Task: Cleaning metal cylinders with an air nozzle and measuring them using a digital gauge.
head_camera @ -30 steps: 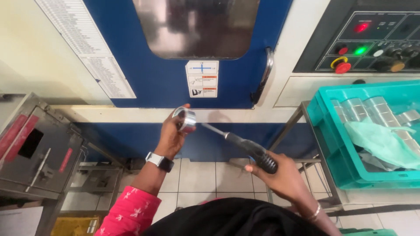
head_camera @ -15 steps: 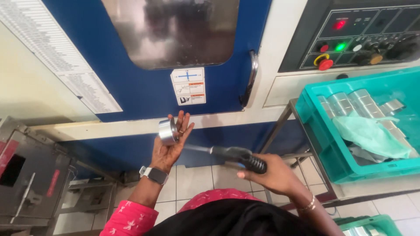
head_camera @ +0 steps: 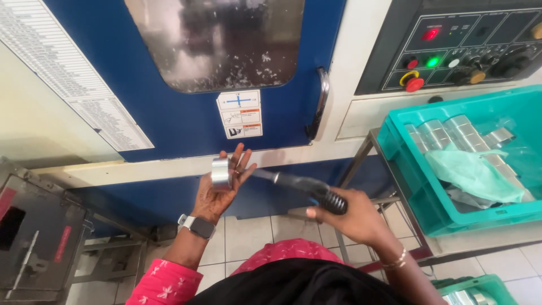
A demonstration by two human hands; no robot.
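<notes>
Air gun [head_camera: 305,186] blurred; crate [head_camera: 406,169] cropped

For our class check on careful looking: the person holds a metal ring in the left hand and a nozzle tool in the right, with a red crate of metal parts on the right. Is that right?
Not quite. The head view shows the crate is teal, not red. The left hand holds the metal ring, the right hand holds the nozzle tool, and the crate holds metal parts.
</notes>
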